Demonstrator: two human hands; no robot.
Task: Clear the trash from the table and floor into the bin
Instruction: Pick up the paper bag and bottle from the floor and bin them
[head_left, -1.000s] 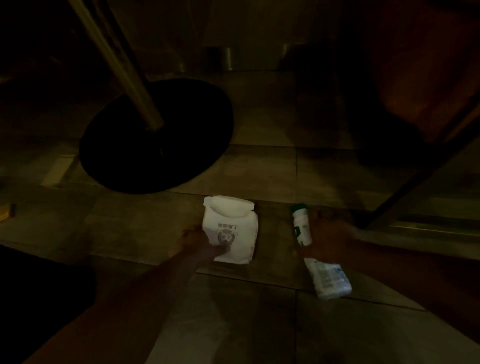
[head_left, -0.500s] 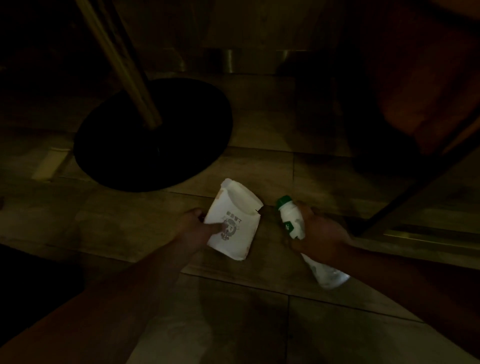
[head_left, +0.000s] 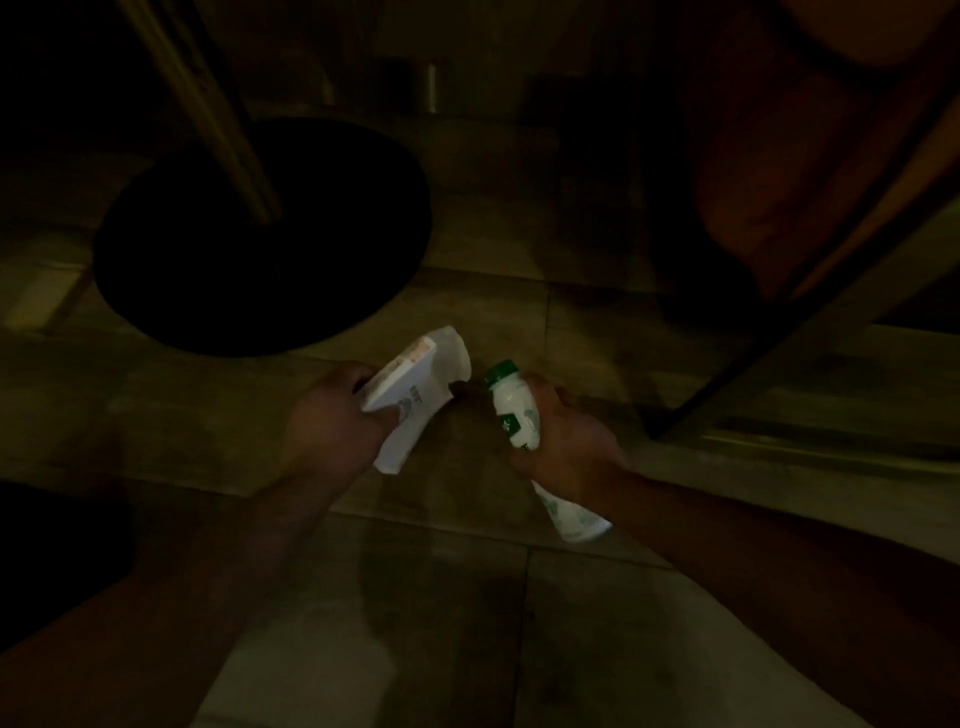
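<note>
The scene is dim, under a table. My left hand (head_left: 327, 426) grips a white paper bag (head_left: 415, 400) with a printed logo, lifted off the tiled floor and tilted to the right. My right hand (head_left: 566, 441) holds a small white bottle (head_left: 514, 410) with a green cap, upright and leaning slightly left. A crumpled white wrapper (head_left: 571, 514) sticks out below the same hand, apparently pinched in it too. No bin is in view.
A round black table base (head_left: 260, 244) with a slanted brass-coloured pole (head_left: 208, 104) stands on the floor to the upper left. A dark chair leg (head_left: 769, 332) and an orange-brown seat (head_left: 779, 156) are at the right. Pale floor tiles (head_left: 415, 623) lie below my arms.
Both hands have lifted their items off the floor. The paper bag has turned edge-on and risen; the bottle and the wrapper have come up in my right hand.
</note>
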